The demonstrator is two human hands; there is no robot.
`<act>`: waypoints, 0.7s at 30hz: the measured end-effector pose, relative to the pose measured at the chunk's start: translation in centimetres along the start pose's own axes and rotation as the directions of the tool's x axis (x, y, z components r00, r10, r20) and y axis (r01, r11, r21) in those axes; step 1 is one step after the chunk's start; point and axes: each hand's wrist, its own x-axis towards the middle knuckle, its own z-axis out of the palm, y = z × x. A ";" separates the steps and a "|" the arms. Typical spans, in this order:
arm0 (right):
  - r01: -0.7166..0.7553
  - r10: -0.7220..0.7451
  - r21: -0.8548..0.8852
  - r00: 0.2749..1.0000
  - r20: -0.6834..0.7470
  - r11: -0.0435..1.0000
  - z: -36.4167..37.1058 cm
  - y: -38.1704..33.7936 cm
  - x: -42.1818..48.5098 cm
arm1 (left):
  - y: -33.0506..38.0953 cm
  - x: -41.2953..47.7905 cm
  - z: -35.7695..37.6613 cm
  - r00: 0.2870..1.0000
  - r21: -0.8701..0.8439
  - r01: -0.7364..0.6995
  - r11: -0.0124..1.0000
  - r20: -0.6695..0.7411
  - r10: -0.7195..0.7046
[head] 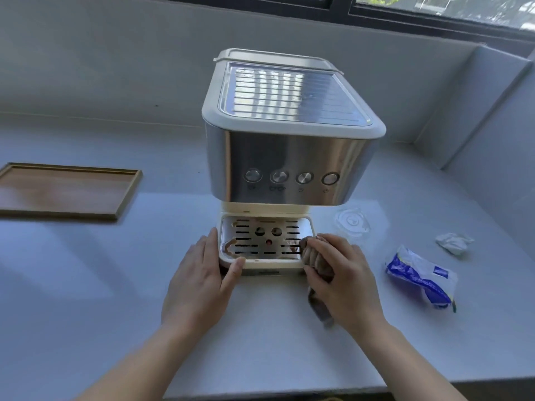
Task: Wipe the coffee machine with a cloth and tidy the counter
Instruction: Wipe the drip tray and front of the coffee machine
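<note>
Clutching brown cloth (313, 256) in right hand (344, 273) at right end of drip tray (269, 263) under coffee machine (289, 157), hiding that edge. Bracing tray's left corner with flat left hand (199, 282). Cannot resolve blurred cloth tail.

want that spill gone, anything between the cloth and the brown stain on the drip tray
Nothing visible: the cloth in the right hand meets the drip tray at its right edge, bare grate across to the stain.
</note>
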 end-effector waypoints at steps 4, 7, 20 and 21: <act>-0.093 0.090 0.020 0.988 0.123 0.995 -0.7 -0.6 1.5 | 0.1 -0.1 0.0 1.000 0.023 -0.014 1.000 -0.013 0.015; 0.081 -0.074 -0.021 0.967 0.244 0.996 -0.8 -0.8 1.3 | 0.0 -0.1 0.2 1.000 0.032 -0.013 0.999 -0.022 0.014; -0.303 0.258 0.242 0.945 0.201 0.922 -2.2 -1.3 7.5 | -0.3 0.0 0.5 0.993 0.077 -0.068 0.995 -0.094 0.075; -0.355 0.315 0.351 0.934 0.168 0.866 -2.0 -1.1 7.4 | -0.3 -0.1 0.5 0.992 0.078 -0.072 0.994 -0.101 0.080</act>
